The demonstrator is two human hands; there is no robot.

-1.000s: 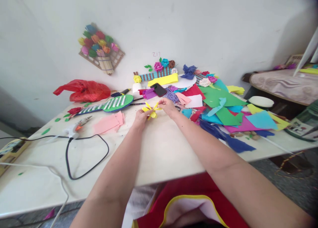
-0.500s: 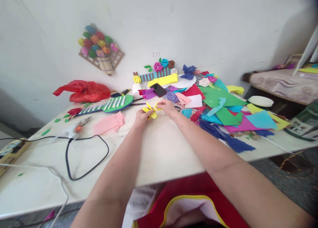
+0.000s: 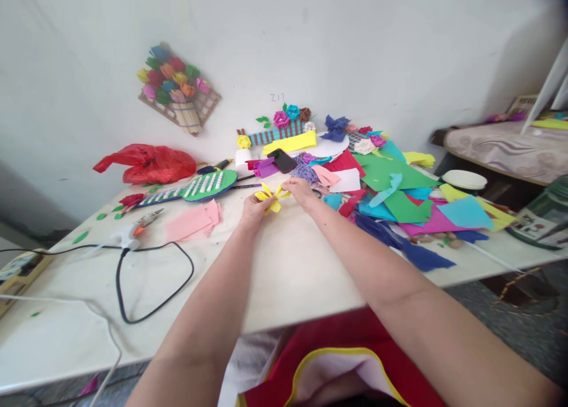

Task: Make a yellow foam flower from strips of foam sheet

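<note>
A yellow paper flower (image 3: 274, 204) with several narrow petals is held above the middle of the white table (image 3: 302, 277). My left hand (image 3: 255, 209) is closed on its left side, fingers pinched near the flower's base. On the other side, my right hand (image 3: 299, 190) pinches the tip of a right-hand petal between thumb and finger. The stacked pink paper pieces (image 3: 195, 220) lie to the left of my left hand. Just beyond my right hand are a black phone (image 3: 283, 160) and purple shredded paper (image 3: 304, 171).
Coloured paper sheets (image 3: 386, 173) cover the right side. At left lie a glue gun (image 3: 128, 236), pliers (image 3: 148, 219), a looped black cable (image 3: 191, 277) and a green guitar-shaped craft (image 3: 210, 185). A red plastic bag (image 3: 157, 164) rests near the wall. A large glass jar (image 3: 548, 217) stands far right.
Both hands stay almost in place on the yellow paper flower. The whole view has shifted very slightly; nothing on the table has visibly moved.
</note>
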